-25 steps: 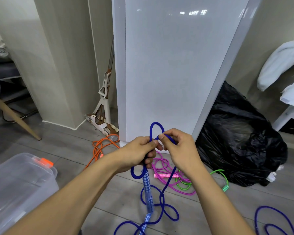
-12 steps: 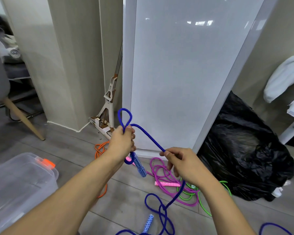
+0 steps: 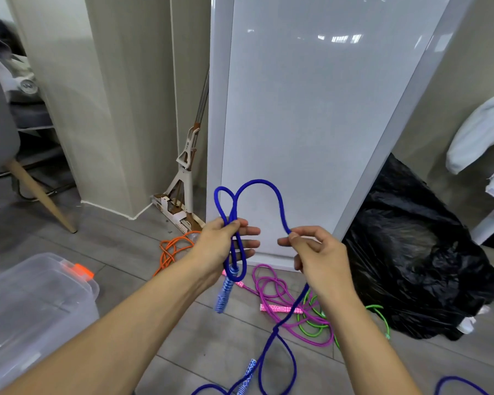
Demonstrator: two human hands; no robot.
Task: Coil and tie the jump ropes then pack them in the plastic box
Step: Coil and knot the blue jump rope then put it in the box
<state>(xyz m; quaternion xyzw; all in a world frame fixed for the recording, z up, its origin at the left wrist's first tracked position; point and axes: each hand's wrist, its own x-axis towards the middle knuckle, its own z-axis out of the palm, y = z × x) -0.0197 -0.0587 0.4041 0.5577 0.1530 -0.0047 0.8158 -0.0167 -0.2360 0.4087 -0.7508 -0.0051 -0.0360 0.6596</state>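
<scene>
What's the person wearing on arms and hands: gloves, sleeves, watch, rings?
Nothing visible. The left forearm and right forearm are bare down to the frame edge, so no sleeve shows. The left hand and right hand have no gloves. No rings, watch, wristband or tape show on the sides the camera sees.
</scene>
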